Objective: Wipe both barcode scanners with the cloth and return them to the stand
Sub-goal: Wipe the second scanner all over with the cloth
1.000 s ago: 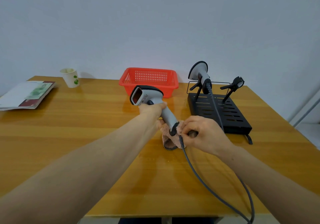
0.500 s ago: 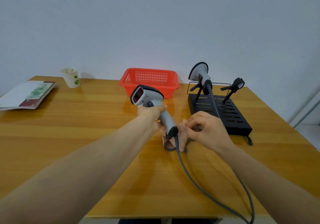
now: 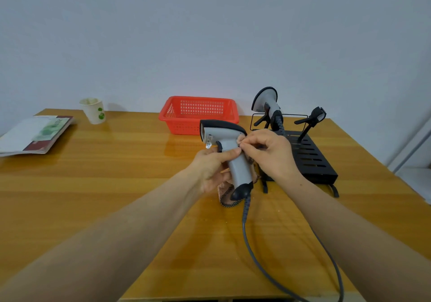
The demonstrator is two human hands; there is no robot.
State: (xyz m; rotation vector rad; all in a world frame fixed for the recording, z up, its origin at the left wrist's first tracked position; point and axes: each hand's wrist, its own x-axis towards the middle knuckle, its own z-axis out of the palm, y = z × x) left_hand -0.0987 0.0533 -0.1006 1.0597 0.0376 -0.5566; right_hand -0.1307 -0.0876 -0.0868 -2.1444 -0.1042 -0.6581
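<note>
A grey scanner (image 3: 229, 136) is held upright above the bench (image 3: 116, 173), its handle gripped by the left hand (image 3: 213, 168). A pink cloth (image 3: 227, 195) is draped behind the handle. Its upper edge is pinched by the curled fingers of the right hand (image 3: 271, 156) against the back of the scanner's head. The cable (image 3: 250, 241) is seen trailing off the bench's near edge.

The task is judged to be under way but not half done. This scanner is being wiped and has not yet been returned. A second scanner (image 3: 265, 97) is seated in the left fork of the black stand (image 3: 310, 161), and whether it has been wiped cannot be told. The right fork (image 3: 313, 117) is left vacant.

Compared with a second ago, the right hand has been raised from the base of the handle, where the cloth was bunched, to the back of the head. The scanner has been turned so that its window, earlier faced toward the camera, is now pointed left. The stand and the second scanner have not been moved.
</note>
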